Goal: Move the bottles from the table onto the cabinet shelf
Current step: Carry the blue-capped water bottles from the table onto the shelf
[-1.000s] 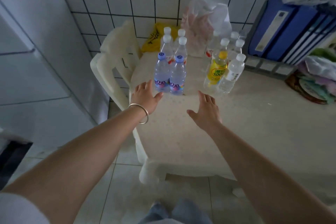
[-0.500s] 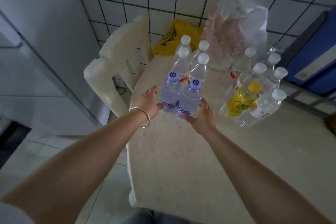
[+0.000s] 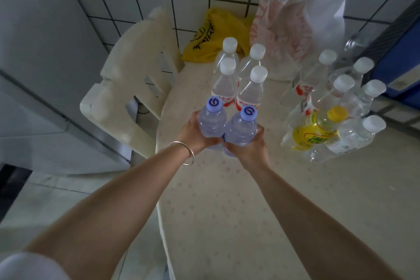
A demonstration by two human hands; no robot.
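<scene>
Presently your left hand (image 3: 195, 133) is wrapped around the body of the left blue-capped bottle (image 3: 212, 121), and your right hand (image 3: 248, 148) is wrapped around the right blue-capped bottle (image 3: 241, 129); the two bottles touch each other at the near left part of the table (image 3: 227, 211). Whether they are lifted clear of the table cannot be told from this view. Behind them stand four white-capped bottles (image 3: 248, 91) in a tight square, and to the right a looser cluster, including a yellow-capped bottle (image 3: 318, 128), some leaning. No cabinet shelf is plainly visible. Judged by appearance, the bottles are full, so expect moderate weight, and the thin clear plastic will likely give under a hard squeeze. The smooth walls may be slippery; take hold at mid-body, as you do now, not by the cap. One risk is noted: the held pair sits just in front of the white-capped group, and a careless lift could knock those over. A bracelet (image 3: 186, 152) hangs on your left wrist, clear of the bottles.
</scene>
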